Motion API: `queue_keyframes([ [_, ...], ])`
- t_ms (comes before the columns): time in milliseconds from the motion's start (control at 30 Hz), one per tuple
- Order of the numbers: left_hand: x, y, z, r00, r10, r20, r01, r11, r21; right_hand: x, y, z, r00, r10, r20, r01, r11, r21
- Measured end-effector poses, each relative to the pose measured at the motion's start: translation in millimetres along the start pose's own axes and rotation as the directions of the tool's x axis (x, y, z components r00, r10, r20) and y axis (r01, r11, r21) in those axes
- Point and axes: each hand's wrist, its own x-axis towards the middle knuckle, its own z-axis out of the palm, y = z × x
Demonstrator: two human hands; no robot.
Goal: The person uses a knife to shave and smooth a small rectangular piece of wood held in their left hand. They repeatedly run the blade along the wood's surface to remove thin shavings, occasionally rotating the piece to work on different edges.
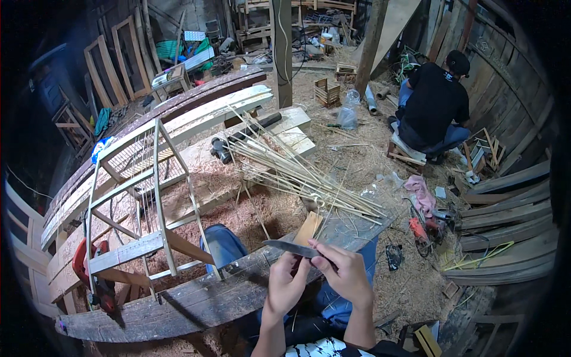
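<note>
I see the right hand [347, 275] gripping a dark-bladed knife [290, 246], tip toward ten o'clock; the left hand [285, 287] curls just beside it, and I can't tell whether it grips anything. On the counter [196, 304], thin wooden strips [297, 172] lie at twelve, a hammer [256, 129] at eleven, a slatted wooden frame [128, 251] at ten.

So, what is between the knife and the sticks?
In the head view, a pale wood piece shows between the knife and the sticks.
</note>
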Motion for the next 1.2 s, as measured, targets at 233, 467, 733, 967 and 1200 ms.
queue_keyframes([
  [233,-1,-2,-8,0.998,0.046,-0.039,-0.050,0.993,-0.106,0,-1,11,0.999,-0.030,-0.045,0.037,0.984,0.177],
  [467,-5,0,-12,0.988,0.131,-0.081,-0.120,0.985,0.126,1,-1,11,0.991,-0.088,-0.105,0.098,0.991,0.095],
  [733,-10,16,-22,0.985,0.171,0.030,-0.173,0.958,0.227,-1,3,9,0.984,-0.155,-0.089,0.159,0.987,0.036],
  [967,-13,14,-27,0.990,0.129,0.064,-0.141,0.964,0.225,2,3,15,0.953,-0.223,-0.207,0.229,0.973,0.007],
  [1200,-15,17,-34,0.990,0.113,0.079,-0.130,0.957,0.260,2,1,16,0.951,-0.212,-0.223,0.209,0.977,-0.039],
])
